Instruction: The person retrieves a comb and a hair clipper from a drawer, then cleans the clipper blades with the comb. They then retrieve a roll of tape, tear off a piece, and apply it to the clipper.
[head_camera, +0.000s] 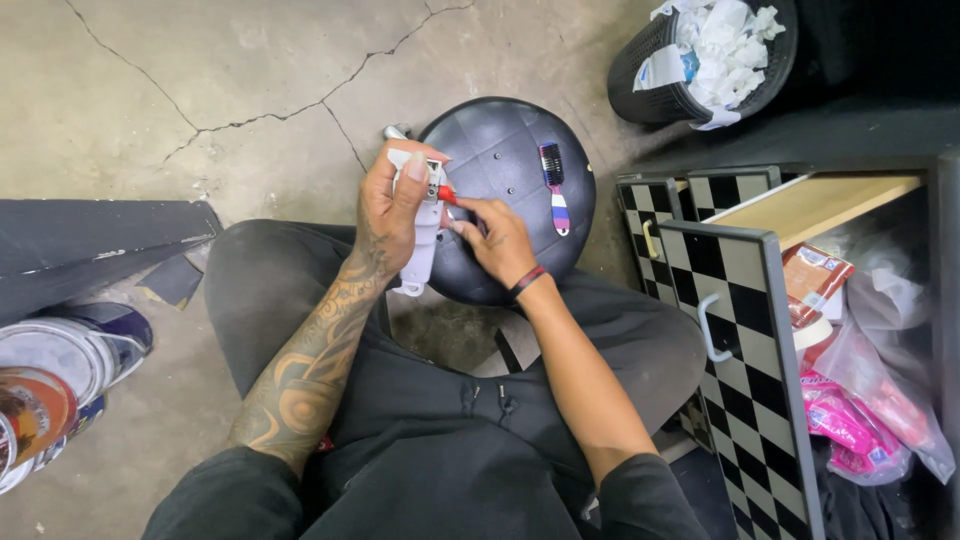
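Observation:
My left hand (393, 205) grips a white hair clipper (424, 245), held upright with its blade end at the top, above a round black padded stool (510, 150). My right hand (497, 240) pinches a small red-handled tool (448, 195) whose tip touches the clipper's head. A small brush (554, 187) with a red, white and blue handle lies on the stool's right side. I sit with both knees around the stool.
A black mesh bin (690, 60) full of white paper stands at the back right. A black-and-white checkered cabinet (745, 330) with open drawers holds pink packets (845, 420) on the right. Round tins (50, 380) lie at the left on cracked concrete.

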